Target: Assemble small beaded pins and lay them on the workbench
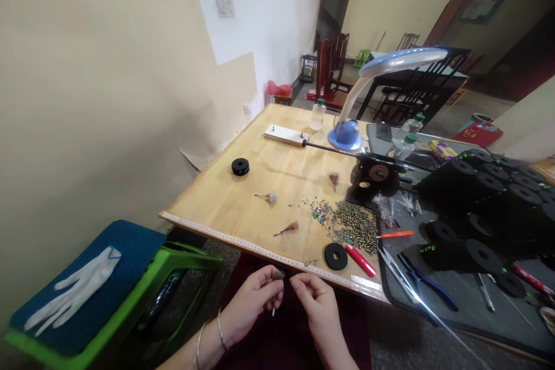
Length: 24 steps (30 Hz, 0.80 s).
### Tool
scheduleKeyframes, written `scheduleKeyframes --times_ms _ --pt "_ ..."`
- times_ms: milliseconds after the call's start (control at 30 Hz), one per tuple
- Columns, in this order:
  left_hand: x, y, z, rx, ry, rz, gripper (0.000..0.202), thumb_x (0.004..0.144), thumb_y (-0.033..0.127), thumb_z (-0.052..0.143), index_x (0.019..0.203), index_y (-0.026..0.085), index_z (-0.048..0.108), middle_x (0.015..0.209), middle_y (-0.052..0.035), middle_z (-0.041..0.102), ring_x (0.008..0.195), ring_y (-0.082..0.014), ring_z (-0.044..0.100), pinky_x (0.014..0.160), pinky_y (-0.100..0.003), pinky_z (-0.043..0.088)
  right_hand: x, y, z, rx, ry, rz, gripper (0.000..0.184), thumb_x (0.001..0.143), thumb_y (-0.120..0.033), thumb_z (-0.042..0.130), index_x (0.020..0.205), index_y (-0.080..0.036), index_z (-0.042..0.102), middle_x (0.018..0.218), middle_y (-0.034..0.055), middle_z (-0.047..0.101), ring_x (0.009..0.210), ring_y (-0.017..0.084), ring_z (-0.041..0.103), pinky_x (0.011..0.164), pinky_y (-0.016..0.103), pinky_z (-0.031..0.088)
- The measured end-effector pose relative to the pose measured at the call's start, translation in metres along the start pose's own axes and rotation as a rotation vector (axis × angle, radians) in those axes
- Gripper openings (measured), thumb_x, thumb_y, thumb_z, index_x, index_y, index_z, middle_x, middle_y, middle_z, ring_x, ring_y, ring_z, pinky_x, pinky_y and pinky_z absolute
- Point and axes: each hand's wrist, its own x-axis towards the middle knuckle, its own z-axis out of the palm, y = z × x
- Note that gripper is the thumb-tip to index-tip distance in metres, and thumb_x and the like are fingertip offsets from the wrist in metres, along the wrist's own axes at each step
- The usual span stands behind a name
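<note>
In the head view, my left hand [262, 293] is closed at the table's front edge, with a small dark piece [281, 274] showing at the fingertips. A short white tip [273, 312] sticks out below those fingers. Just beside it, my right hand [318, 299] is pinched; what its fingertips hold is too small to make out. On the table ahead lie a tiny metal fitting [311, 263], a black foam ring [336, 256] and a red marker-like tube [361, 261]. Farther in is an orange-tipped bundle of thin wires [288, 228].
A pile of small metal pieces [358, 224] with coloured beads lies right of centre. Beyond are a black foam spool [240, 166], a winding device [375, 176] and a blue lamp [346, 136]. Scissors [396, 274], pliers [427, 283] and several foam rolls [463, 251] occupy the right mat.
</note>
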Motion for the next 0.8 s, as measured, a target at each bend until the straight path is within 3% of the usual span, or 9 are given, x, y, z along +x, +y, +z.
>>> scheduleKeyframes --times_ms 200,367,500,700,800 --pt "-0.001 0.0 -0.001 -0.044 0.014 0.007 0.024 0.072 0.031 0.072 0.075 0.016 0.055 0.062 0.003 0.059 0.052 -0.0068 0.048 0.049 -0.019 0.031 -0.001 0.003 -0.002 -0.037 0.024 -0.024 0.034 0.071 -0.049 0.071 0.067 -0.015 0.071 0.052 -0.0011 0.055 0.048 0.013 0.041 0.047 0.024 0.034" --pt "-0.001 0.003 -0.004 -0.246 -0.095 -0.121 0.028 0.069 0.029 0.078 0.079 0.015 0.057 0.084 -0.0033 0.067 0.052 -0.0058 0.053 0.045 -0.018 0.031 -0.001 0.0 -0.002 -0.011 0.015 -0.026 0.028 0.073 -0.043 0.07 0.067 -0.016 0.071 0.054 0.0004 0.06 0.049 0.014 0.046 0.049 0.025 0.038" --pt "0.0 0.004 -0.004 -0.29 -0.145 -0.165 0.028 0.067 0.026 0.081 0.077 0.014 0.058 0.075 -0.0019 0.066 0.05 -0.0056 0.054 0.044 -0.016 0.032 -0.002 -0.004 0.0 0.035 -0.034 -0.04 0.023 0.075 -0.039 0.069 0.068 -0.017 0.069 0.059 0.0021 0.066 0.053 0.016 0.054 0.054 0.025 0.043" --pt "0.001 0.007 -0.001 -0.178 -0.144 -0.074 0.022 0.069 0.025 0.079 0.072 0.012 0.061 0.069 -0.0006 0.063 0.048 -0.005 0.049 0.043 -0.017 0.031 -0.004 -0.003 -0.002 -0.081 -0.071 -0.088 0.025 0.079 -0.038 0.066 0.068 -0.016 0.071 0.059 0.0024 0.067 0.049 0.013 0.049 0.049 0.024 0.039" --pt "0.0 0.012 0.0 -0.089 -0.125 -0.028 0.023 0.069 0.028 0.078 0.071 0.012 0.061 0.067 -0.0003 0.062 0.049 -0.0053 0.047 0.043 -0.017 0.03 -0.002 0.001 -0.007 -0.127 -0.09 -0.102 0.029 0.082 -0.042 0.063 0.083 -0.015 0.074 0.059 0.0026 0.066 0.051 0.015 0.053 0.051 0.024 0.043"
